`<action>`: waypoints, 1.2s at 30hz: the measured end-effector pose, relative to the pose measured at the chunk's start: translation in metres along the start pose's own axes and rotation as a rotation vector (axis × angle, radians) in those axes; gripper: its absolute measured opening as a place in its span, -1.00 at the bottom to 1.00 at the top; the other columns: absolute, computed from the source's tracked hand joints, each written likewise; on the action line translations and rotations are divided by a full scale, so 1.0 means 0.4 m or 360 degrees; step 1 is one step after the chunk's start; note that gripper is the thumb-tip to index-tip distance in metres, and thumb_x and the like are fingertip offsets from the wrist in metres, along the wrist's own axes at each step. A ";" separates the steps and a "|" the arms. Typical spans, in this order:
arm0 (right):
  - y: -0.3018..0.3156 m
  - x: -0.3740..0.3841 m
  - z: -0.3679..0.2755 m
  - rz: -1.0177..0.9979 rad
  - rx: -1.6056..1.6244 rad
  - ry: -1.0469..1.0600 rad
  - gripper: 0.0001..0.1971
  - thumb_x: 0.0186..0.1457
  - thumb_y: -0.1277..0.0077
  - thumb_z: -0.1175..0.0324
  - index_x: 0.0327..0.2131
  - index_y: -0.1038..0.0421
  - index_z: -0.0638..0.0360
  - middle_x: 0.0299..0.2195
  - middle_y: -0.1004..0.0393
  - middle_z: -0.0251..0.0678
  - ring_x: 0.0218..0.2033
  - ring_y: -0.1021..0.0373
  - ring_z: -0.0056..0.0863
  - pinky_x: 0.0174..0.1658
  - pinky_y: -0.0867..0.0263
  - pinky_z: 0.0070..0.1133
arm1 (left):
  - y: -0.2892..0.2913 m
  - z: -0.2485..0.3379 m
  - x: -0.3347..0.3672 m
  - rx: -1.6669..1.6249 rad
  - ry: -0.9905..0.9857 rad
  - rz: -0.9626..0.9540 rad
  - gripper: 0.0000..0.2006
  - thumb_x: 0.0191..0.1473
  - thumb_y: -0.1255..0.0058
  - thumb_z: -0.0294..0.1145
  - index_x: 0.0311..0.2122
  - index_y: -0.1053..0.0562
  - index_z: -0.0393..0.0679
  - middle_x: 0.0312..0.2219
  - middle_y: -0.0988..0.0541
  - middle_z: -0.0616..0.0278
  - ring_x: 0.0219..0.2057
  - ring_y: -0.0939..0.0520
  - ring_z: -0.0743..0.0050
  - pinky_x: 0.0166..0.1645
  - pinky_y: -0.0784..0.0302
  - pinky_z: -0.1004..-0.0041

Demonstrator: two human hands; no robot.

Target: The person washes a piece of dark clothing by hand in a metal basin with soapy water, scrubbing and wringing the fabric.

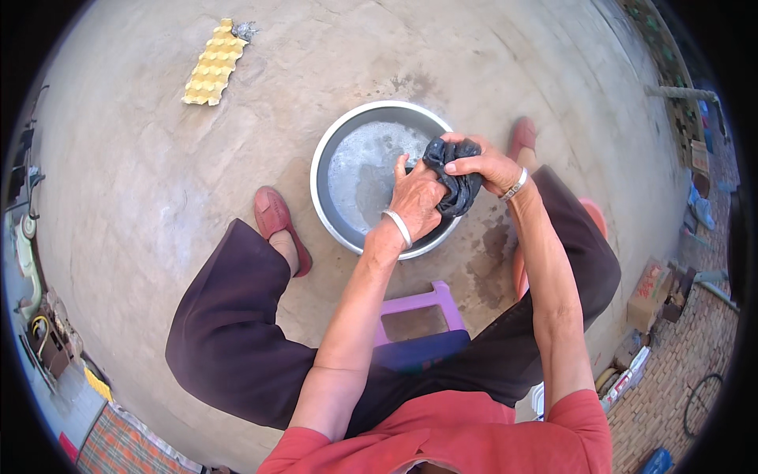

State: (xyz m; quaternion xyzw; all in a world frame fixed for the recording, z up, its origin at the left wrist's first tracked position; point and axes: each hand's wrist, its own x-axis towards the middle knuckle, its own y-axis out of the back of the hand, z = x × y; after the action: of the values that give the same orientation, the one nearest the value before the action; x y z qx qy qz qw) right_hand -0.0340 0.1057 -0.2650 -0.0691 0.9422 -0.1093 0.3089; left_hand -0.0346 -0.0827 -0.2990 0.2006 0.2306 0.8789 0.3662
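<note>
A bunched, wet-looking black cloth is gathered between my hands, over the right part of a round metal basin. My right hand grips it from the right, with the thumb laid across its top. From the left my left hand closes on its near side; one digit sticks up, and the other fingertips are partly hidden by the cloth. Shallow water or wet metal shows on the basin's floor. Both wrists wear light-coloured bracelets.
A low purple stool stands between my legs. Part of a pink tub shows behind my right leg. A yellow egg tray lies on the concrete floor at the far left. A cardboard box sits at the right by a brick-paved strip.
</note>
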 end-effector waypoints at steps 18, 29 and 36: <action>-0.380 -0.099 0.267 0.1110 -0.1430 0.0992 -0.75 -0.29 -0.27 0.38 -0.54 -0.37 0.22 -0.41 -0.36 -0.25 -0.31 -0.30 -0.25 -0.18 -0.24 -0.39 | -0.200 -0.195 -0.158 -0.3203 0.1197 0.0293 -0.69 0.11 0.00 -0.42 -0.04 -0.40 -0.29 -0.26 -0.57 0.03 -0.32 -0.62 0.30 -0.19 -0.60 0.38; -0.353 -0.042 0.283 0.1219 -0.1312 0.0519 -0.72 -0.08 -0.09 0.32 -0.28 -0.37 0.25 -0.25 -0.36 -0.09 -0.14 -0.28 -0.08 -0.08 -0.22 -0.32 | -0.232 -0.200 -0.144 -0.2637 0.1478 0.1101 -0.69 0.10 -0.03 -0.35 -0.05 -0.39 -0.19 -0.27 -0.53 0.17 -0.31 -0.59 0.32 -0.21 -0.57 0.36; -0.115 0.189 0.229 0.1427 -0.1434 -0.0511 -0.52 0.09 0.07 0.00 -0.18 -0.42 0.30 -0.16 -0.40 0.01 -0.10 -0.36 -0.01 -0.10 -0.32 -0.26 | -0.247 -0.109 -0.099 -0.2829 0.1452 0.1142 -0.62 0.20 0.18 -0.40 0.14 -0.27 -0.12 -0.01 -0.45 0.22 -0.03 -0.51 0.38 0.06 -0.47 0.35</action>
State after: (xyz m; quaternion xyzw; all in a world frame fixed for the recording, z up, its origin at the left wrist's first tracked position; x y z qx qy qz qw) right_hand -0.0370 0.0315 -0.3683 0.1924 0.7754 0.4472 0.4022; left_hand 0.0229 -0.0614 -0.3961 -0.4316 -0.4518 0.7805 -0.0207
